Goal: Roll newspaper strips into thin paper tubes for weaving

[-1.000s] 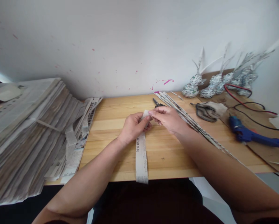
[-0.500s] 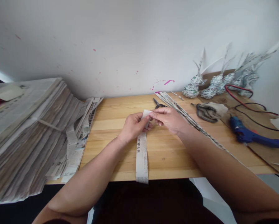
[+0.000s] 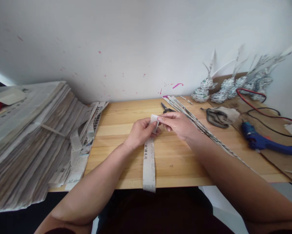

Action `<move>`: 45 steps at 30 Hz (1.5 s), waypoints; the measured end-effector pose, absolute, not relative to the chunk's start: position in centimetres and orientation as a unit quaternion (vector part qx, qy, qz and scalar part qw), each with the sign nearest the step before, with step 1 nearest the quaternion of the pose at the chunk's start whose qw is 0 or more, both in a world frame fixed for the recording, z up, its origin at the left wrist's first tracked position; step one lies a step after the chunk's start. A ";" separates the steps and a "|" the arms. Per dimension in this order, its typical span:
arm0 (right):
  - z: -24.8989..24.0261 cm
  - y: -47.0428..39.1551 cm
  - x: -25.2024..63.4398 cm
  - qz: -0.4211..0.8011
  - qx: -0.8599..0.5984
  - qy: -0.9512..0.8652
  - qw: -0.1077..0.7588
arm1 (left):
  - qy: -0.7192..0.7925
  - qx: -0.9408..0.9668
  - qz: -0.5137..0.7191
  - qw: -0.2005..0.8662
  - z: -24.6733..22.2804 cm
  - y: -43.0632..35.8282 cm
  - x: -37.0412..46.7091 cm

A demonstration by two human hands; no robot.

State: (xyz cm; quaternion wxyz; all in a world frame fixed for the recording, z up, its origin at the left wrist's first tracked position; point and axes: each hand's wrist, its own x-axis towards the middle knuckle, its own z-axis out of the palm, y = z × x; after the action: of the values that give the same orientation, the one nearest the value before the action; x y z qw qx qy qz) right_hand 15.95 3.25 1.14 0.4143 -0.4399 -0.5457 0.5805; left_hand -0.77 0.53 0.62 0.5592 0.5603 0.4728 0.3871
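A long newspaper strip (image 3: 149, 165) runs from my fingers down over the front edge of the wooden table. My left hand (image 3: 143, 130) pinches its upper part between thumb and fingers. At the strip's top right edge, my right hand (image 3: 173, 123) grips the paper with thumb and forefinger. The pale top end of the strip stands up between the two hands. Fingers hide part of the paper there. Just beyond my right hand lie black-handled scissors (image 3: 165, 109), partly covered by it. Thin rolled newspaper sticks (image 3: 194, 118) lie diagonally beside that hand.
A tall stack of newspapers (image 3: 38, 136) stands on the left, with loose strips (image 3: 83, 143) beside it. To the right are a blue glue gun (image 3: 265, 141), a grey cloth (image 3: 220, 117) and cables (image 3: 250, 99). Several woven paper figures (image 3: 201, 93) stand by the wall.
Both hands keep their grip on the strip at nearly the same place. The whole view has shifted very slightly.
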 end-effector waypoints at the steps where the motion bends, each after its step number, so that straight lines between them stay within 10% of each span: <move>1: 1.1 3.3 15.9 0.580 -0.441 -0.542 0.419 | 0.473 0.562 0.385 0.559 0.5 0.5 -0.8; 45: 0.3 3.2 15.4 0.535 -0.428 -0.606 0.403 | 0.422 0.598 0.420 0.537 -0.2 0.6 -0.9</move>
State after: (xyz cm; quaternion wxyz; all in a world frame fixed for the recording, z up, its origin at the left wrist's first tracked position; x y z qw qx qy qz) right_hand 15.41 3.17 0.27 0.4025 -0.4285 -0.6064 0.5354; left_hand -0.87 0.64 -0.22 0.5369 0.5977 0.4217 0.4203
